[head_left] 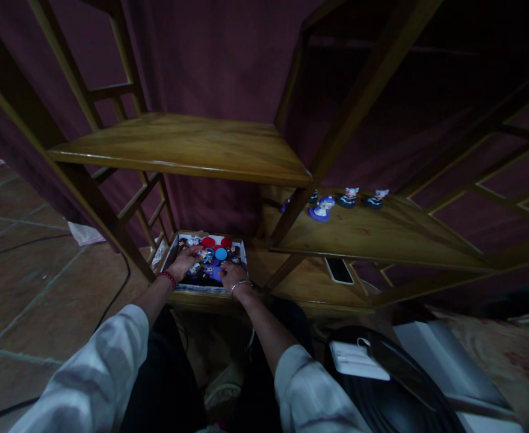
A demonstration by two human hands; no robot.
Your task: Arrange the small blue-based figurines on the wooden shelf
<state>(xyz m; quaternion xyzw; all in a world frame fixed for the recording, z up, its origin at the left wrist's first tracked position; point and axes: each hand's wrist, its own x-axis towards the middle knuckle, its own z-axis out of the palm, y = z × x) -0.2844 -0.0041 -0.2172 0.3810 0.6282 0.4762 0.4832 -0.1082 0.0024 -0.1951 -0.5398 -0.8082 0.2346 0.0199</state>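
A shallow white box (245, 255) on the low shelf holds several small figurines, with red and blue round pieces among them. My left hand (184, 263), with a red beaded bracelet at the wrist, reaches in over the box's left side, its fingers by a blue-and-white figurine (204, 255). Over the right part of the box is my right hand (233, 275), wearing a silver bangle, beside a purple figurine (212, 272). The fingertips of both hands are small and dim, so any grip is unclear.
On the right shelf (381, 234) stand a purple-based figurine (322, 209) and dark-based ones (348, 197). A phone (339, 270) lies on the lower shelf. An upper wooden shelf (187, 147) overhangs the box. A black stool (381, 397) at lower right bears a white object (358, 361).
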